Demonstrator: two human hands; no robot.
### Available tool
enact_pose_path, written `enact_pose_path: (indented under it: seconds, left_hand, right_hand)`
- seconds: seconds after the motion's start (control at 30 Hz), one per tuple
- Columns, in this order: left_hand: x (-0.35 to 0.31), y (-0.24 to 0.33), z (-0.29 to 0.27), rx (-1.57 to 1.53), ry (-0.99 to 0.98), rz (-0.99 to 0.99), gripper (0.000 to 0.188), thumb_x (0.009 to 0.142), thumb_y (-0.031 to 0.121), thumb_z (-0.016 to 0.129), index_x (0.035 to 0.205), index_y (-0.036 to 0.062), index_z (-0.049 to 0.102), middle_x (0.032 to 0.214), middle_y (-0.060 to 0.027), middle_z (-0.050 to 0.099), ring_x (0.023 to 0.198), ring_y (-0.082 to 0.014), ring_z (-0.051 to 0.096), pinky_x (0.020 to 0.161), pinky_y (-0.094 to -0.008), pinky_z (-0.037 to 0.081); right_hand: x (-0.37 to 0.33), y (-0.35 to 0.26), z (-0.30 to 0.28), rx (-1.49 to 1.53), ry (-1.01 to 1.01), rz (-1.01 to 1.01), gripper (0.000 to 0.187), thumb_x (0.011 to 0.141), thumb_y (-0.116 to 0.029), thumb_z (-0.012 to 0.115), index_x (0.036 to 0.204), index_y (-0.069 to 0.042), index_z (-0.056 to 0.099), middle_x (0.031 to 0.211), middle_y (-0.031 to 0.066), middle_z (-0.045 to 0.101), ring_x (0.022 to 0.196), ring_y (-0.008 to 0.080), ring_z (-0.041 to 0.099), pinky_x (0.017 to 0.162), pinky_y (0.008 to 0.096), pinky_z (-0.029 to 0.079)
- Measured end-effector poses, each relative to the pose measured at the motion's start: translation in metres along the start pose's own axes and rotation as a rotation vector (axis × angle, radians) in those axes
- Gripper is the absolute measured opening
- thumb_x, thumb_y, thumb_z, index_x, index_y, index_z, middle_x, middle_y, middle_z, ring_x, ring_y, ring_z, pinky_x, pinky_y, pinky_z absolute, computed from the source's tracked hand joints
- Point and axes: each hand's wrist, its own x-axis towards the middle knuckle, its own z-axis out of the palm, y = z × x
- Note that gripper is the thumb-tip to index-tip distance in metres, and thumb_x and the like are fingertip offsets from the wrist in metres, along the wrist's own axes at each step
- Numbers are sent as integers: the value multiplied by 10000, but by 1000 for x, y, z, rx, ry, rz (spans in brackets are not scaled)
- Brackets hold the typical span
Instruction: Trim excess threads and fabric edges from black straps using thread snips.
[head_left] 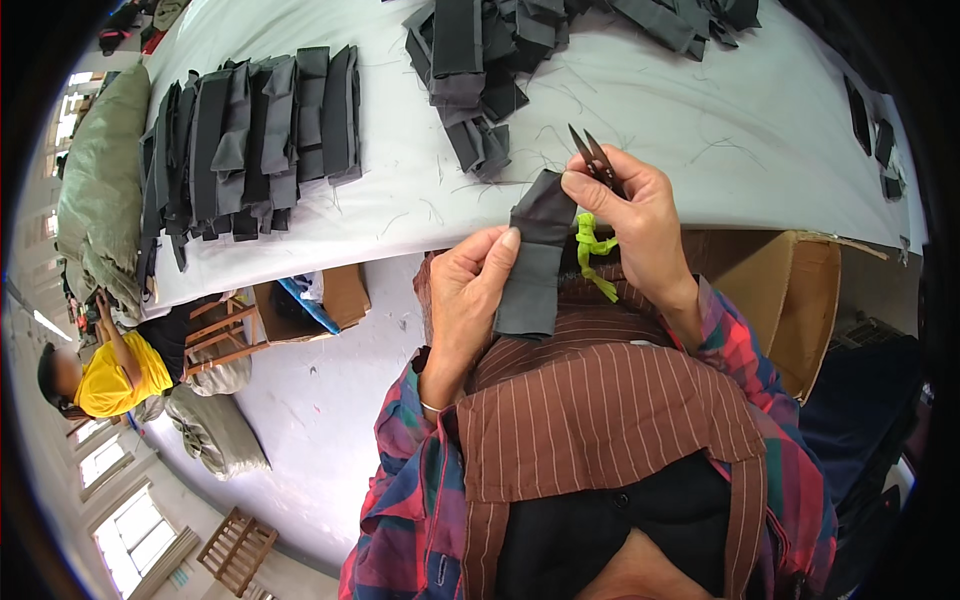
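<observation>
A folded dark grey fabric piece (541, 250) hangs in front of me at the table's near edge. My left hand (468, 282) is closed on its left side, thumb on top. My right hand (640, 205) is closed around black thread snips (592, 152), their pointed blades sticking up past the fingers and slightly apart. The same hand's thumb and finger are at the top corner of the fabric; whether they pinch it I cannot tell. A knotted lime-green strip (590, 245) dangles below my right hand, apparently tied to the snips, though the join is hidden.
On the white-covered table (390, 205) lie a row of dark fabric strips (255, 130), a loose heap (480, 60) and scattered threads. A cardboard box (800, 290) stands below at right. Far left are a person in yellow (125, 375), a large sack (100, 180) and a wooden stool (222, 330).
</observation>
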Motion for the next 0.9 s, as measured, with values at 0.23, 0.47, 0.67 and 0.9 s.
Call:
enact_pose_path:
  seconds: [0.23,0.47,0.67,0.9]
  left_hand:
    - [3,-14,1,-41,137,108,273,980,207,535,907,-28,652,716,43,582,631,-15,465,558,-179,390]
    - [3,-21,2,251,336,280,251,973,181,541,823,7,643,625,28,523,591,-36,436,540,-204,385]
    - [10,-21,-6,116,157,95,216,970,156,531,854,6,632,631,38,494,601,-23,410,549,-204,353]
    - [-7,-15,-4,-171,-120,-121,319,897,126,638,1164,15,503,767,29,522,705,-19,466,605,-183,372]
  right_hand:
    - [-4,4,2,154,-65,48,125,882,-110,647,942,-7,610,831,-44,558,736,26,452,686,189,397]
    - [-25,4,6,235,-198,128,91,918,-114,598,924,-36,551,815,-55,479,770,42,399,711,195,345]
    - [-26,11,4,469,-57,314,74,916,-119,605,957,-67,571,748,-75,483,623,0,406,507,175,299]
    - [-28,19,11,427,36,284,78,923,-128,603,968,-75,568,771,-65,513,643,0,439,535,169,335]
